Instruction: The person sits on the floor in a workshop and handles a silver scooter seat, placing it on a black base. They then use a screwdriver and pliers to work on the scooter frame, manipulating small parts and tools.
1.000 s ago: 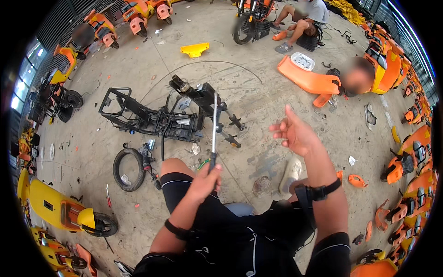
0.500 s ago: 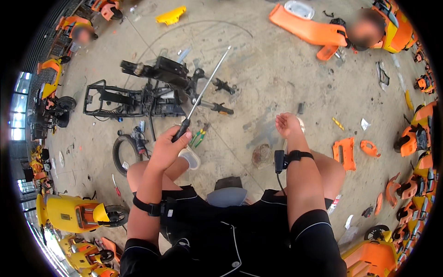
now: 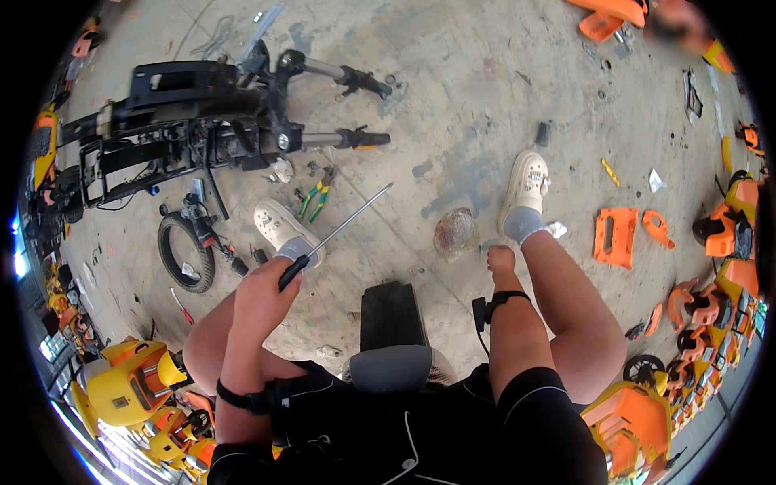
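Observation:
My left hand [image 3: 265, 297] is wrapped round the dark handle of a long-shafted screwdriver [image 3: 349, 220]. The metal shaft slants up and away to the right, its tip in the air over the floor. My right hand [image 3: 501, 259] hangs low near my right shoe, fingers curled in, with nothing visible in it. A pair of green-and-yellow pliers [image 3: 318, 196] lies on the concrete beyond my left shoe. Farther off at the left rests a stripped black scooter frame [image 3: 186, 97], its two fork legs pointing right.
A loose tyre [image 3: 164, 246] and a small motor-like part lie left of my foot. A brownish translucent bundle [image 3: 456, 234] sits between my feet. Orange body panels [image 3: 616, 238] are scattered at the right. Yellow-and-orange scooters [image 3: 133, 384] line both sides. Below me is a black box-like object [image 3: 392, 315].
My view has shifted, so the frame appears nearer and farther left. The screwdriver has come down and tilts more to the right. My right hand has dropped toward my body, its fingers more closed.

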A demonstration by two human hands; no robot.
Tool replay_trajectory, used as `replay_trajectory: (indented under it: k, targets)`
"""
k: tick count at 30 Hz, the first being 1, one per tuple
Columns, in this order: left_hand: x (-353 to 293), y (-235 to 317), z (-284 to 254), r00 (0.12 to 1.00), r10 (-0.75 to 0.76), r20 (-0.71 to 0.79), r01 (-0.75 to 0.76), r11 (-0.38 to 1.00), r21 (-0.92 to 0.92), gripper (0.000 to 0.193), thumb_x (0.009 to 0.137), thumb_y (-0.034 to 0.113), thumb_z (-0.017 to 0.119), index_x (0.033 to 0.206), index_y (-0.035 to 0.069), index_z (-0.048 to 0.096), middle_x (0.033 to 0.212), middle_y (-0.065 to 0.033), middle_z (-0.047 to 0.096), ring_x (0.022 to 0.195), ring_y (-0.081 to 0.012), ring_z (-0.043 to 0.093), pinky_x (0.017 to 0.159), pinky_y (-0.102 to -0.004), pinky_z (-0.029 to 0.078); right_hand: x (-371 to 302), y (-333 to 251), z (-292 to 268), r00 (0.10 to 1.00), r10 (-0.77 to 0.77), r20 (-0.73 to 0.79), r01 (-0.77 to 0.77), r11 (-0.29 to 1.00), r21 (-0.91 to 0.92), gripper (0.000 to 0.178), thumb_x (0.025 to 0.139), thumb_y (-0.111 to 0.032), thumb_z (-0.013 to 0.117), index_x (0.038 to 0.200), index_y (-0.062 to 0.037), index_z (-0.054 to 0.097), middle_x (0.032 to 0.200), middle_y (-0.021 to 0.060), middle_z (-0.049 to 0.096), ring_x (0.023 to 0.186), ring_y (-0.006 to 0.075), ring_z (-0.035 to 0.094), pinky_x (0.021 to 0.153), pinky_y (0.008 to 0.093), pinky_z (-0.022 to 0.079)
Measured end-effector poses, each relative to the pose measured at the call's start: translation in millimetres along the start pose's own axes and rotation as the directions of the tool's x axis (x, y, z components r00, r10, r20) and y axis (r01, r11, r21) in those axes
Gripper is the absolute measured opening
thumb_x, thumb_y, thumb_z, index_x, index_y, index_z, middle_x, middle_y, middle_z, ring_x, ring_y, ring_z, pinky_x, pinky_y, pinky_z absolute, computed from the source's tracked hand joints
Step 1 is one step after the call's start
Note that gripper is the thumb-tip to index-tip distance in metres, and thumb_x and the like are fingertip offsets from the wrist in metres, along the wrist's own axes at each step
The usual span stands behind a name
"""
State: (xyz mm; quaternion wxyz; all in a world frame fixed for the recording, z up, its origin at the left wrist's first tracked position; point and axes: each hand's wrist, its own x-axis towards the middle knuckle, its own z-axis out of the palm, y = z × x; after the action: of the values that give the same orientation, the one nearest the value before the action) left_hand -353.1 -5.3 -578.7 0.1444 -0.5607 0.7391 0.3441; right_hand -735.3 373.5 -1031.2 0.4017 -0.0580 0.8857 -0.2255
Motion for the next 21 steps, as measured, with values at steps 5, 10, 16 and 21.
replay_trajectory:
  k: [5,10,16,21]
  targets:
    - [-6.6,6.2,6.3,0.999,-0.030,0.039,0.030,1.000,0.002,0.024,0.086,0.023,0.067,0.103,0.006,0.069,0.088,-0.0194,0.067,0.085,-0.0391,0.064,0.073,-0.0432,0.050,-22.0,-35.1,18.2,0.998,0.023,-0.061,-0.029,0.994,-0.107,0.022,0.084,-0.023,0.063,0.094,-0.0055,0.070,0.074,0.0075,0.067,0.069,0.0237,0.064,0.062,0.0383,0.052]
    - [-8.2,1.4,17.7,0.995,-0.056,0.083,0.048,0.994,0.100,0.020,0.084,0.017,0.069,0.099,0.004,0.069,0.086,-0.0189,0.066,0.085,-0.0395,0.064,0.073,-0.0438,0.050,-59.9,-85.3,9.2,0.993,0.040,-0.114,-0.083,0.911,-0.404,0.033,0.083,-0.031,0.069,0.102,-0.0046,0.073,0.097,0.0137,0.074,0.094,0.0273,0.070,0.085,0.0368,0.052]
    - [-16.0,-1.1,35.5,0.995,-0.036,0.093,0.032,0.998,0.050,0.019,0.085,0.020,0.069,0.090,0.003,0.066,0.081,-0.0182,0.063,0.076,-0.0392,0.062,0.066,-0.0457,0.048,-58.2,-78.4,10.3,0.992,-0.058,-0.109,0.045,0.991,-0.123,0.030,0.085,-0.032,0.062,0.100,-0.0082,0.073,0.098,0.0171,0.072,0.095,0.0340,0.068,0.086,0.0407,0.052]
    - [-21.4,-6.0,38.4,0.997,-0.033,0.070,0.029,0.998,0.051,0.019,0.085,0.020,0.069,0.092,0.003,0.066,0.081,-0.0182,0.064,0.076,-0.0395,0.062,0.066,-0.0452,0.048,-67.6,-118.8,9.5,0.988,0.081,-0.134,-0.104,0.978,-0.179,0.033,0.088,-0.029,0.060,0.105,-0.0035,0.070,0.103,0.0161,0.071,0.100,0.0341,0.065,0.090,0.0408,0.050]
